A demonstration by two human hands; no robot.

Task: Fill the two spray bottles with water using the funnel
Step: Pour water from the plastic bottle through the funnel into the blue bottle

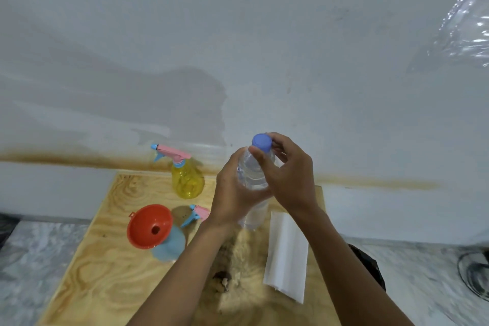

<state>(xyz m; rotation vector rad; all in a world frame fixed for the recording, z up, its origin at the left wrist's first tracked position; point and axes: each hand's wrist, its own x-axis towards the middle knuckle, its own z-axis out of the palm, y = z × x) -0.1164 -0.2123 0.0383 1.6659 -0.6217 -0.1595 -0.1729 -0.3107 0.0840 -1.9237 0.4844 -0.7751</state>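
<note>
A clear water bottle (pixel 253 174) stands upright over the wooden board (pixel 105 272). My left hand (pixel 232 193) grips its body. My right hand (pixel 288 174) pinches its blue cap (pixel 261 142) with thumb and fingers. A yellow spray bottle (pixel 186 180) with a pink and blue trigger head stands at the back of the board. A blue spray bottle (pixel 169 247) stands nearer, with the red funnel (pixel 149 225) seated in its neck. A loose pink and blue trigger head (pixel 197 214) lies beside it, partly hidden by my left wrist.
A folded white paper towel (pixel 287 254) lies on the board's right side. The board rests on a marble counter (pixel 39 246) against a white wall. A dark round object (pixel 473 272) sits at the far right. Clear plastic (pixel 465 26) hangs at the top right.
</note>
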